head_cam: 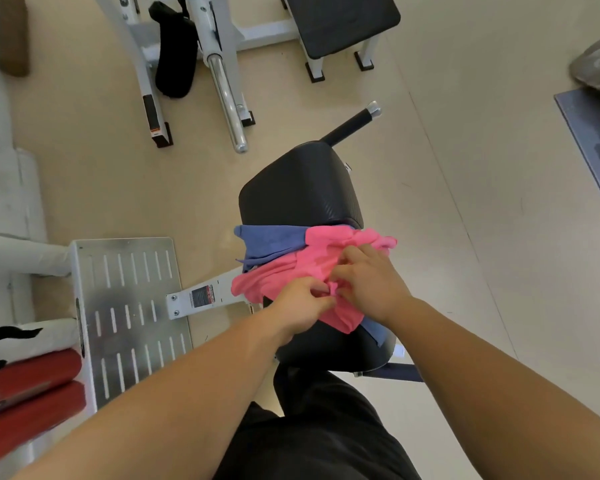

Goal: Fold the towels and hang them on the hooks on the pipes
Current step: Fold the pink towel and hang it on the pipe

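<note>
Both forearms reach forward and down. The left hand (pixel 300 301) pinches a small corner of the crumpled pink towel (pixel 291 268); the right hand (pixel 368 282), fingers curled, grips the same cloth beside it. The pink towel lies over a blue towel (pixel 271 240) on a black padded seat (pixel 298 188), overhanging both side edges. Bare beige floor (pixel 447 202) lies right, a slotted metal footplate (pixel 129 306) left.

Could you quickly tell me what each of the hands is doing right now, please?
Left hand: pinches the pink towel.
Right hand: grips the pink towel.
</note>
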The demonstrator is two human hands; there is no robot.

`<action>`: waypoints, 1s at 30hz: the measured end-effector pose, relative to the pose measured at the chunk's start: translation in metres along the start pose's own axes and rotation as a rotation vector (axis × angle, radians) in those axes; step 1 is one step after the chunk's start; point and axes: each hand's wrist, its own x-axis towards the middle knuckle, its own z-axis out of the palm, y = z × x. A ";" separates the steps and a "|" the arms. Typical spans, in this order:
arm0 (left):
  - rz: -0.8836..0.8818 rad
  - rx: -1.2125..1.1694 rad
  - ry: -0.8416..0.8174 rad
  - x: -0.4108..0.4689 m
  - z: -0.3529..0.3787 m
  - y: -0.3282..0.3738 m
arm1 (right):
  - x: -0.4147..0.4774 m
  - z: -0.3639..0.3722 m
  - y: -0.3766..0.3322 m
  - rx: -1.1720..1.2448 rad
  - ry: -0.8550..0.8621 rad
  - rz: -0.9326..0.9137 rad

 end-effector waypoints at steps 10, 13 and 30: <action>0.081 -0.097 0.111 -0.040 -0.027 0.009 | 0.020 -0.057 -0.057 0.476 0.200 0.008; 0.030 -0.153 0.176 -0.063 -0.051 0.008 | 0.036 -0.095 -0.097 0.600 0.221 -0.078; 0.055 -0.542 1.088 -0.272 -0.165 -0.093 | 0.089 -0.158 -0.322 0.893 0.033 -0.445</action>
